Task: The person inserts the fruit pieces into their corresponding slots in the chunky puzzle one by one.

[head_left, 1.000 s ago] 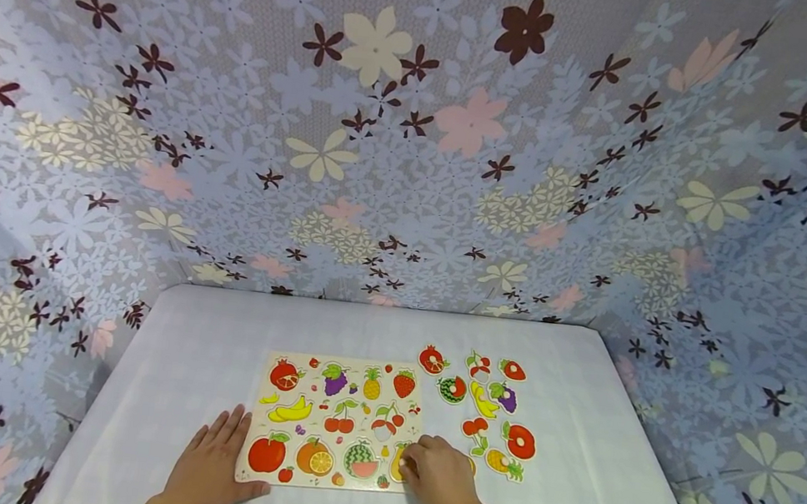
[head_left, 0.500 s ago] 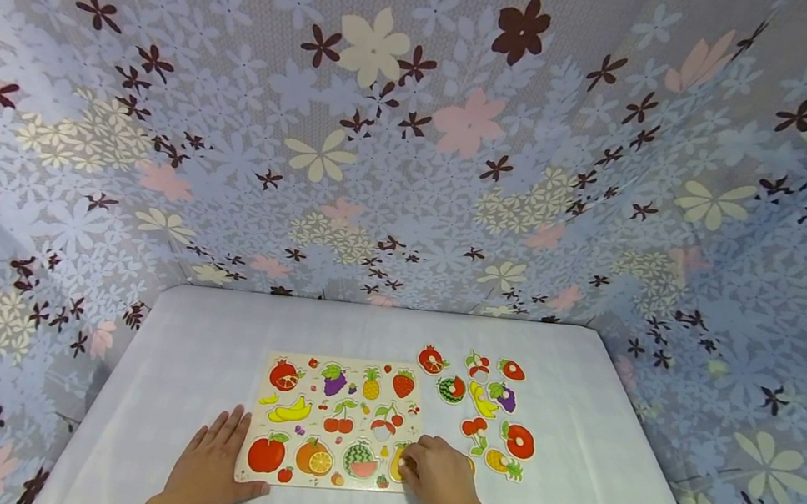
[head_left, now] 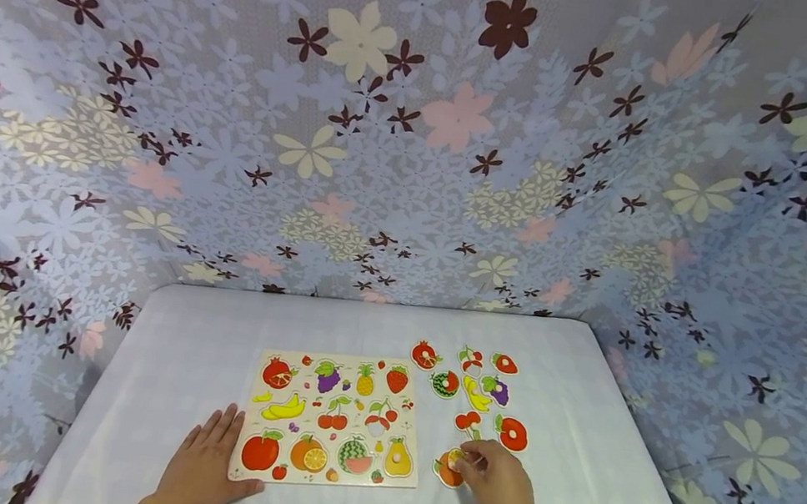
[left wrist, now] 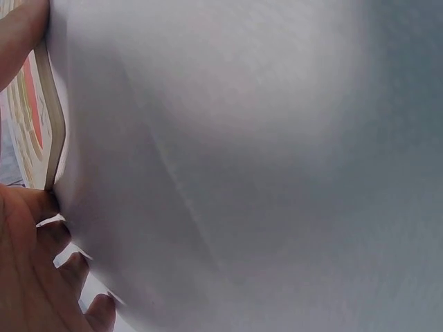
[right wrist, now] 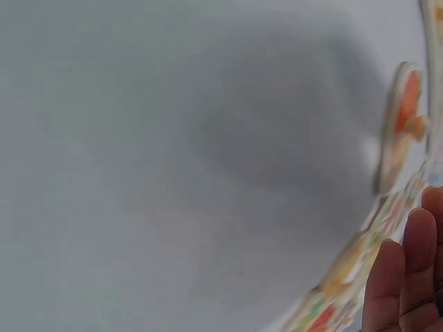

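Note:
A wooden fruit puzzle board lies on the white-covered table. My left hand rests flat at its left edge, the thumb by the near corner; the left wrist view has these fingers beside the board edge. A yellow pear piece with a knob sits in the board's lower right. Right of the board, my right hand hovers with its fingertips beside an orange piece, holding nothing that I can see. In the right wrist view, the orange piece's knob stands free of the fingers.
Beyond the right hand lie several loose knobbed pieces: cherries, an apple, bananas, grapes, watermelon, a pomegranate and a strawberry. The hand hides the pineapple piece. Floral cloth walls surround the table.
My right hand has left the pear on the board and moved right to the loose pieces. The pear and the orange piece are now uncovered. The left hand stays put; the head view shifts slightly.

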A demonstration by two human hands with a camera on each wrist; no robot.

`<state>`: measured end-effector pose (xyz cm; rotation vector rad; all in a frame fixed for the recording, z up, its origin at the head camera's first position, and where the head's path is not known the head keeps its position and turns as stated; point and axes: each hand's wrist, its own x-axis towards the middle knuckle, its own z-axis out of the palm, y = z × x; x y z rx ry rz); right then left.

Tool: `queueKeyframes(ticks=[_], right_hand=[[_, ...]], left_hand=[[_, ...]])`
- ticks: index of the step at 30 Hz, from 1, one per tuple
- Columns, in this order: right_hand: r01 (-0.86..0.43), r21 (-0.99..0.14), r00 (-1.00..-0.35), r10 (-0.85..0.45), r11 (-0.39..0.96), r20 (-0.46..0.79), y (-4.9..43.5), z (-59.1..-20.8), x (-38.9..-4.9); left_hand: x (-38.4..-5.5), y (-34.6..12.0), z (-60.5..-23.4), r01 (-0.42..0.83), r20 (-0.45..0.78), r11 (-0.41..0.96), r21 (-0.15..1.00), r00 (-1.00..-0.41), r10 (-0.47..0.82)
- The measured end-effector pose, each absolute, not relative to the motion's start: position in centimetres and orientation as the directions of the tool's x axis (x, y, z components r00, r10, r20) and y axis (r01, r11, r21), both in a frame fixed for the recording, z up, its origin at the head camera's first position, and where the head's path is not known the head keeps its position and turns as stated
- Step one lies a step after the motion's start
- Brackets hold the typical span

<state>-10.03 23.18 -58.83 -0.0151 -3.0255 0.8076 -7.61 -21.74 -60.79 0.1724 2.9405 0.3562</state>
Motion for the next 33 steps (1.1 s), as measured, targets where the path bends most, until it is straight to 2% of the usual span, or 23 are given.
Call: queueKeyframes(ticks=[6,20,33], right_hand=[[0.009,-0.496,-0.999,0.023,0.868,0.024,24.3,-59.4,-9.3],[-0.046,-0.498,-0.999,-0.033,0.866,0.036,23.1,-60.9,-9.7],[-0.056,-0.464,-0.998,-0.052,0.884,0.021,22.9,-61.3,-9.7]], left_hand=[[-7.6,-21.8,-60.6,0.093,-0.162,0.964,0.247,-0.978,0.135],[-7.6,-21.8,-61.0,0.11,-0.142,0.96,0.257,-0.978,0.15],[-7.1,-21.6,-60.0,0.124,-0.108,0.957,0.262,-0.982,0.157]])
